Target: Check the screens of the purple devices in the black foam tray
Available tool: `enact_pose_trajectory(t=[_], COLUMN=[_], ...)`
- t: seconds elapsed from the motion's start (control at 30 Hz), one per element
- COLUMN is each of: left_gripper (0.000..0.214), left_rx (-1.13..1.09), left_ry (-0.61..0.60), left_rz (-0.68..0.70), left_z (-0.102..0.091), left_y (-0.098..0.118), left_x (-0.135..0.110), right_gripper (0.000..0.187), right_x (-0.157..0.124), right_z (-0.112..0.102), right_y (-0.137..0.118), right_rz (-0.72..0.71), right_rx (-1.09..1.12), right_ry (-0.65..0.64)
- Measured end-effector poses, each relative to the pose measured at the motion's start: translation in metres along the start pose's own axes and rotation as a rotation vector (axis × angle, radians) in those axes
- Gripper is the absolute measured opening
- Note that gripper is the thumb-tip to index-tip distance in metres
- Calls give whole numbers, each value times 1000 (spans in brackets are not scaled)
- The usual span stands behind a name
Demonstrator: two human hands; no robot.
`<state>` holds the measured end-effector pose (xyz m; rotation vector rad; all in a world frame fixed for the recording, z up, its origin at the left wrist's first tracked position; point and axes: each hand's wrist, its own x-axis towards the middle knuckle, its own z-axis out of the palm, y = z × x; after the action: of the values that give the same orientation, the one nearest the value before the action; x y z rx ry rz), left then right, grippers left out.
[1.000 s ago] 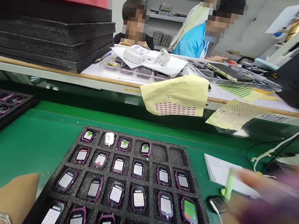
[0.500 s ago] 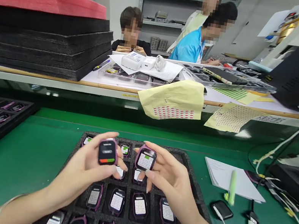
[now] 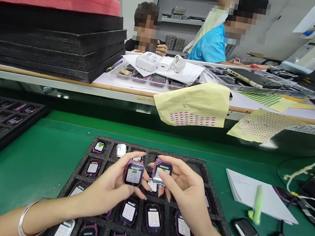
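Observation:
My left hand (image 3: 117, 180) grips a purple-cased smartwatch body (image 3: 134, 172) by its edges, its lit screen showing a white grid. In my right hand (image 3: 186, 188) is a second purple watch body (image 3: 162, 172), also lit, with my thumb laid on its screen. The two watches are side by side, a small gap between them, above a black foam tray (image 3: 75, 177). Several similar watches rest face up in its compartments, such as one watch (image 3: 129, 211) with a white grid. My hands and forearms hide part of the tray.
Another foam tray of watches (image 3: 20, 118) lies at the left. Black foam sheets (image 3: 49, 42) are stacked on the shelf behind. To the right are white papers (image 3: 254, 192), a green pen (image 3: 258, 205) and a black charging pad (image 3: 245, 228) with cables. Several people are beyond the shelf.
The left watch's screen went from a dark page with a red-green bar to a white grid. My left hand moved right, closer to the other watch; my right thumb moved onto its screen.

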<state>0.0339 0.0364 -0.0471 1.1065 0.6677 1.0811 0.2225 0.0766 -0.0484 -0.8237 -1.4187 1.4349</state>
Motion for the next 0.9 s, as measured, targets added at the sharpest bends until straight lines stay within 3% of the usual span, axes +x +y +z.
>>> enact_pose_trajectory(t=[0.47,0.7,0.9], left_gripper=[39,54,48], left_rx=[8,-9,10], left_ry=[73,65,70], left_rz=[14,13,3], left_z=[-3,-1,-1], left_y=[7,10,7], left_x=[4,2,4], right_gripper=[46,47,39], right_x=[-7,-4,-5], right_z=[2,2,1], right_y=[-13,-7,-5], right_rz=[39,47,26], right_rx=[87,86,123], right_ry=[-145,-153,-138])
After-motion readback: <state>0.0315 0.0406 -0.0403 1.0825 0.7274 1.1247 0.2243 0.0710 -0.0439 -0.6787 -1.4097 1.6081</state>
